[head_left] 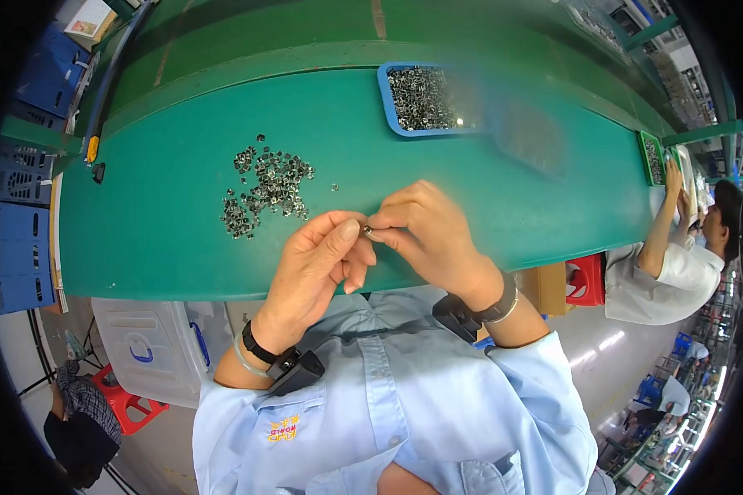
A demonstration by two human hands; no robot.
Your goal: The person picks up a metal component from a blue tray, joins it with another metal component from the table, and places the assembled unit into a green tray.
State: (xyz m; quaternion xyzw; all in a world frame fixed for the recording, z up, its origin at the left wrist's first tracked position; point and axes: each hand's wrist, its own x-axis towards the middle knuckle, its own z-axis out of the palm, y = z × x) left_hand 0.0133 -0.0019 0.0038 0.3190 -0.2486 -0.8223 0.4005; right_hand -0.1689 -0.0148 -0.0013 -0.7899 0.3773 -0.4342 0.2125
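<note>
Metal part (368, 230), mostly hidden, sits pinched in the closed left grip (309, 266) and right grip (431, 235).

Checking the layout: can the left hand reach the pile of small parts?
Probably yes: only green tabletop lies between the left hand and the pile, though that hand holds a small part.

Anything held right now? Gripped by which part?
A small shiny piece, pinched at the fingertips where the left hand and right hand meet. Too small and covered to tell which part.
</note>
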